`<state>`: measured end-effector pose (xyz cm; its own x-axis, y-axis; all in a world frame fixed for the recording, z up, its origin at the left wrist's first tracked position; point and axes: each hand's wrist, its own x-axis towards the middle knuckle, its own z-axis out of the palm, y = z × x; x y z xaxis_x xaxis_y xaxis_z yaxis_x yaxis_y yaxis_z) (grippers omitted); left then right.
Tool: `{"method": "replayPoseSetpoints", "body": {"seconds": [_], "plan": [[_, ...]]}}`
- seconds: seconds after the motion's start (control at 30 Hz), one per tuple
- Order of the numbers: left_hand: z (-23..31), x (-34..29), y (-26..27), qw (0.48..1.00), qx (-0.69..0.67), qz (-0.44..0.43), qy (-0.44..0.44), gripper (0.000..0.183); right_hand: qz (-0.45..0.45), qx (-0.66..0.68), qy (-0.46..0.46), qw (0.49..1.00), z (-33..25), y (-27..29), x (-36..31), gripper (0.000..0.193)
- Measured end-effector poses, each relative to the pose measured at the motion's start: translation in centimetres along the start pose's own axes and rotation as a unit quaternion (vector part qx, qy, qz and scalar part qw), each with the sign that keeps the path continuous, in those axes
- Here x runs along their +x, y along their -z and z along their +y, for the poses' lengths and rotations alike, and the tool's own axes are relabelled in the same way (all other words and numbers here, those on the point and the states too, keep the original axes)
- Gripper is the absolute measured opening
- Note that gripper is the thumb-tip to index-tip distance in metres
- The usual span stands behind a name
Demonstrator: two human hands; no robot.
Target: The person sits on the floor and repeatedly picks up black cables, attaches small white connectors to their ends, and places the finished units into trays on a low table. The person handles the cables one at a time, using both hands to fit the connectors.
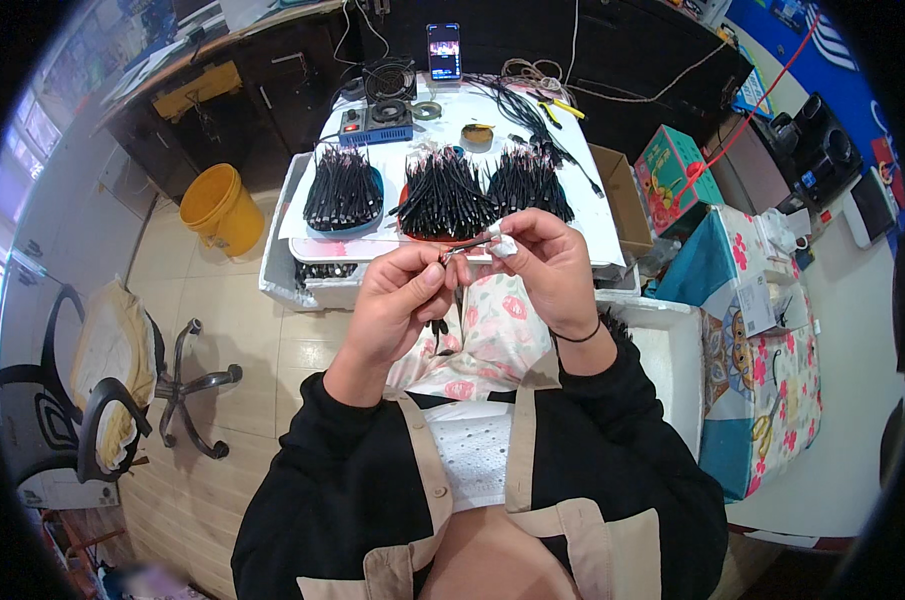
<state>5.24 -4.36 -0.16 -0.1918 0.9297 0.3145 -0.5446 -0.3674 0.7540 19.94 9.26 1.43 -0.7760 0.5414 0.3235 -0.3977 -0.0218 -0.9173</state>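
Left grip (412, 285) pinches a thin black cable (464, 247); right grip (537, 250) pinches its small white cloth-like end (502, 244). Three black cable bundles (442, 190) (seemingly finished) crowd the white table (592, 215).

black sleeves, tan straps (thin wristband)

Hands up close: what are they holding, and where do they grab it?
The left hand pinches a thin dark cable piece at its near end; the right hand holds its far end with a small white bit.

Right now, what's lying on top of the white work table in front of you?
On the white table: three bundles of black cables, a small fan, tape rolls, a phone. Both hands cover its near edge.
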Motion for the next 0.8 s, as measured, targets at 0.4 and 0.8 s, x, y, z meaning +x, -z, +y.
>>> {"method": "replayPoseSetpoints", "body": {"seconds": [0.4,0.8], "plan": [[-0.7,0.2,-0.4,0.991,-0.115,-0.033,0.064,0.021,-0.026,-0.234,0.2,0.951,-1.7,1.8,0.2,0.029],[-0.8,0.6,-2.0,0.972,0.169,0.148,-0.075,0.019,-0.017,-0.427,0.233,0.874,-4.6,-0.1,-1.2,0.019]]}}
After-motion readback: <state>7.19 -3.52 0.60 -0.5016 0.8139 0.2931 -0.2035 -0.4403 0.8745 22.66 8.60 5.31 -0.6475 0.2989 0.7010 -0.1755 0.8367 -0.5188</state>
